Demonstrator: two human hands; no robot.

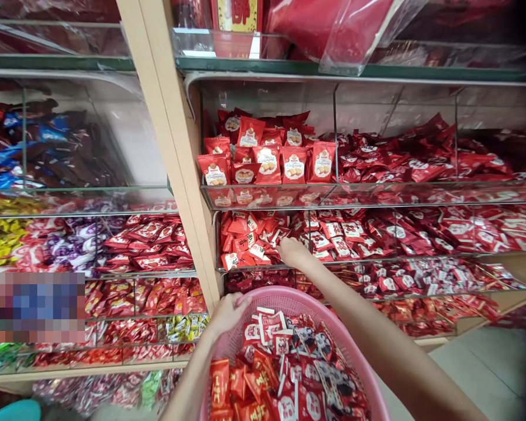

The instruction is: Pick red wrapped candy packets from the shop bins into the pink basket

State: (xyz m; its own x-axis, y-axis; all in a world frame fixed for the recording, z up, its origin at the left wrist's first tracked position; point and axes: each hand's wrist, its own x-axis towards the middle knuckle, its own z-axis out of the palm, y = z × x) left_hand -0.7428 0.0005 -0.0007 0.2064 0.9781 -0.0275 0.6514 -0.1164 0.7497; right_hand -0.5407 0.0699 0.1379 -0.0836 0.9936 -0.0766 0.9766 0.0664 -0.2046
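My left hand (228,314) grips the far left rim of a pink plastic basket (370,374), thumb lying along the edge. Inside the basket are many small wrapped sweets: orange-red packets (220,383) at the left, red-and-white packets (272,327) at the back, and dark red ones with printed pictures (328,374) at the right. My right hand (293,252) reaches past the basket into a shelf compartment, its fingers curled at the right side of a heap of bright red wrapped sweets (248,240). Whatever is between those fingertips is hidden.
Glass-fronted shelves hold heaps of wrapped sweets on both sides of a pale wooden post (170,128). Larger red packets (267,161) stand on the shelf above my right hand. Low glass edges (377,196) run along the shelves. A turquoise basin (17,411) sits lower left.
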